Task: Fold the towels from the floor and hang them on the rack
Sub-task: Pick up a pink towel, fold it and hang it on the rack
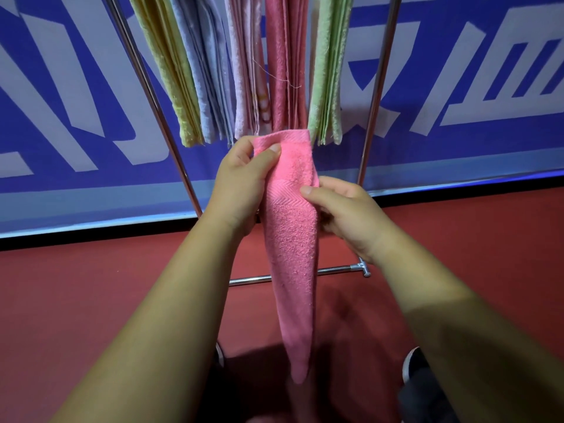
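- The pink towel [290, 239] is up in the air between both hands, right in front of the rack [152, 96]. Its top hem sits just below the ends of the hung towels, and the tail narrows to a point down toward the floor [91, 285].
- The left hand [241, 184] has its grip pinched on the top left corner, thumb [268, 151] pressed on the front close to the hem.
- The right hand [345, 215] has its grip pinched on the right edge lower down, at the woven band.
- My guess on why: two pinch points at different heights keep the layers lined up while the weight pulls the rest straight. It looks like a long narrow fold, with maybe one more fold to go before hanging.
- Already hung, left to right: yellow [171, 71], blue [204, 71], pale pink [244, 71], rose [287, 56] and green [329, 71]. They're packed in, each touching its neighbour.
- Room to move: there's nothing between those five. The open bits seem to be left of yellow and right of green, inside the slanted poles. The top rail is out of frame, so I can't tell how much is free up there.
- Watch the low bar [335, 270] behind the tail, because the towel could brush it on the swing. There's also a shoe [412, 361] near the tail at bottom right.
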{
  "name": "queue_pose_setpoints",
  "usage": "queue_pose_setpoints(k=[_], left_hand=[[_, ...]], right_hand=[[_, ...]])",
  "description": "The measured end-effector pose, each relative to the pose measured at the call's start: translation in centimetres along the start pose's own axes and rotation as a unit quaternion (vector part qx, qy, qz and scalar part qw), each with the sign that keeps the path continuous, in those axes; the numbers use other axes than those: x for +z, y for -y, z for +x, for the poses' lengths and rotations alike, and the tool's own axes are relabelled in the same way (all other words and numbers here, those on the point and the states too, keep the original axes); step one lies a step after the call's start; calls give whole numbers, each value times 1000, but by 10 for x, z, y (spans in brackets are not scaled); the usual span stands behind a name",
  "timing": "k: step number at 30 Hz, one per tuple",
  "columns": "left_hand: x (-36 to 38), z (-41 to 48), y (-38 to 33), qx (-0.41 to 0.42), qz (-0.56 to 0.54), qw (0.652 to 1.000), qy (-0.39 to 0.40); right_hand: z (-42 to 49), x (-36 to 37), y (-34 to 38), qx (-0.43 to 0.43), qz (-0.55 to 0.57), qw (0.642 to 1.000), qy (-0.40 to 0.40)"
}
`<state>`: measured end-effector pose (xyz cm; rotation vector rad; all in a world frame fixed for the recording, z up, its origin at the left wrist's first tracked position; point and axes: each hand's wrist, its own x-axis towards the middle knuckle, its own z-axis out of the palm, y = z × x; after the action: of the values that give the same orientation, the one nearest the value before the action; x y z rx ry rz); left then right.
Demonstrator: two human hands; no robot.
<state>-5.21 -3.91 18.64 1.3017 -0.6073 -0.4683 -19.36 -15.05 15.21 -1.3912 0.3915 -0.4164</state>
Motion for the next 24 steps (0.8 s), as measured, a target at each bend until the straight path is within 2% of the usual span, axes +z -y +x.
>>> queue_pose_setpoints(k=[3,5,7,9,13,16,20,24], left_hand=[[-4,5,6,-8,-4,998,-65],[-4,6,10,-36,4,996,-83],[0,5,14,-105,-23,993,-38],[5,2,20,-186,-41,981,27],[7,-7,35,-265,98,949,142],[10,-12,41,-267,120,936,198],[19,-12,40,-203,99,953,201],[31,-14,32,-137,64,978,147]], right_hand=[[2,4,3,-28,-112,992,-44],[6,8,2,-56,-222,970,-86],[9,8,1,-71,-307,940,-132],[11,5,-1,-65,-331,925,-172],[16,-13,-3,-40,-304,919,-246],[18,-28,-3,-38,-287,916,-277],[16,-43,-1,-28,-236,933,-272],[11,-41,10,14,-131,960,-245]])
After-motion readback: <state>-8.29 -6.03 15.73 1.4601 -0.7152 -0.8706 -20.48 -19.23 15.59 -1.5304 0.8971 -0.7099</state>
